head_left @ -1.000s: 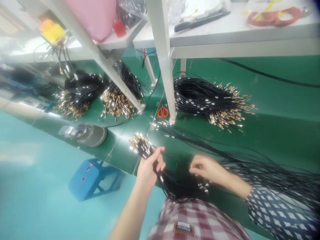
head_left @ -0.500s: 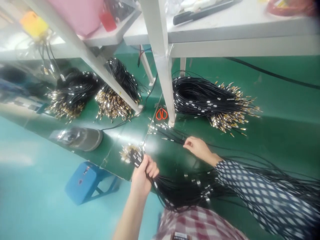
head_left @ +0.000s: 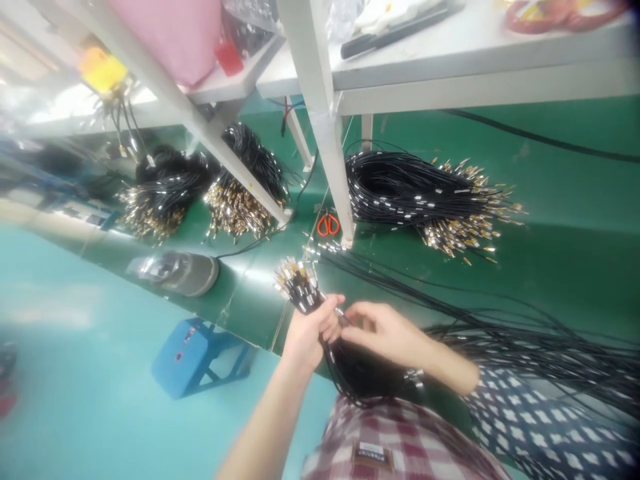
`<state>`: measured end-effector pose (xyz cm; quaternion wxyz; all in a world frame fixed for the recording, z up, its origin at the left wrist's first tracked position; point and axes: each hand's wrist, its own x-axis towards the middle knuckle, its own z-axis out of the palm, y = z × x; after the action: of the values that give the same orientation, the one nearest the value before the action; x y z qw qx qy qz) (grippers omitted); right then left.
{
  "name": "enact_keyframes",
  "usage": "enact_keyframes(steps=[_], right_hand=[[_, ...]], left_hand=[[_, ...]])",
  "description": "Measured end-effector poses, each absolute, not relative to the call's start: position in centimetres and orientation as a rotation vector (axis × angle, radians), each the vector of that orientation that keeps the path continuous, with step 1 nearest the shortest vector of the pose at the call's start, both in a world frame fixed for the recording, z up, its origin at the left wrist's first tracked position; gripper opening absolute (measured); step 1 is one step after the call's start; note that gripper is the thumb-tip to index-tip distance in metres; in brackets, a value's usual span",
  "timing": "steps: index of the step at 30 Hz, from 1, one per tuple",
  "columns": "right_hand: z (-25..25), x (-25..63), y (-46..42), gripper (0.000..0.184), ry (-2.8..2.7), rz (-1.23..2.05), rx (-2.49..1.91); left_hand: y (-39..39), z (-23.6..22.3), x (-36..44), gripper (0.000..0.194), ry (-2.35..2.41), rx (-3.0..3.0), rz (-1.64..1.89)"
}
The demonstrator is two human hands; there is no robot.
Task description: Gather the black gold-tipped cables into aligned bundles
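Note:
My left hand (head_left: 313, 330) is closed round a bundle of black cables (head_left: 307, 300) whose gold and white metal ends fan out above the fist. Below it, the cables hang in a loop toward the checked apron. My right hand (head_left: 380, 330) is right beside the left, its thumb and fingers bent round what looks like a single black cable (head_left: 341, 312) at the bundle's side. Beyond both hands, loose cables (head_left: 400, 287) lie across the green bench (head_left: 280, 320), their ends near a pair of orange-handled scissors (head_left: 329, 225).
A large coil of cables (head_left: 415, 193) lies behind a white shelf leg (head_left: 333, 153). Two more cable heaps (head_left: 240, 200) are at left. A grey device (head_left: 190, 273) sits near the bench edge, above a blue stool (head_left: 183, 360). Red-handled scissors (head_left: 530, 17) rest on the shelf.
My right hand has moved from the loose cables on the bench to beside my left hand. The left hand with its bundle has shifted slightly up and right. The view has also shifted.

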<state>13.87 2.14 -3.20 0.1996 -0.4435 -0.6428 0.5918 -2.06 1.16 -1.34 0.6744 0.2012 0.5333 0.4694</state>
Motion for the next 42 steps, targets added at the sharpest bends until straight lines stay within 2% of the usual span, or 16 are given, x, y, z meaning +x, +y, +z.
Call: enact_keyframes(steps=[4, 8, 13, 18, 27, 35, 37, 41, 42], right_hand=[[-2.5, 11.9, 2.2, 0.034, -1.759, 1.39, -1.283], [-4.3, 14.6, 1.0, 0.037, -2.049, 1.235, -1.219], [-5.8, 18.7, -0.3, 0.029, -2.168, 1.31, -1.335], [-4.6, 15.4, 0.4, 0.037, -1.983, 1.41, -1.173], [-4.5, 14.0, 1.5, 0.035, -1.701, 1.437, -1.237], [-5.3, 11.5, 2.8, 0.036, -1.974, 1.448, -1.291], [-6.7, 13.0, 3.5, 0.04, -2.004, 1.555, -1.334], [-11.0, 17.4, 6.9, 0.049, -2.01, 2.023, -1.486], [-11.9, 18.1, 8.3, 0.047, -1.992, 1.971, -1.54]], left_hand=[[0.8, -1.2, -2.3, 0.039, 1.213, 0.455, 1.014], [0.7, -1.1, -2.9, 0.039, 1.194, 0.46, 1.032], [0.7, -1.7, -3.3, 0.036, 1.14, 0.424, 1.04], [1.0, -1.0, -3.0, 0.039, 1.106, 0.424, 1.094], [1.2, -2.3, -3.5, 0.044, 1.126, 0.392, 1.092], [2.7, -3.5, -4.2, 0.04, 1.206, 0.302, 1.017], [2.9, -4.3, -5.4, 0.039, 1.225, 0.251, 1.059], [3.4, -6.0, -8.7, 0.036, 1.292, 0.14, 1.234], [3.5, -6.3, -9.4, 0.037, 1.303, 0.118, 1.259]])
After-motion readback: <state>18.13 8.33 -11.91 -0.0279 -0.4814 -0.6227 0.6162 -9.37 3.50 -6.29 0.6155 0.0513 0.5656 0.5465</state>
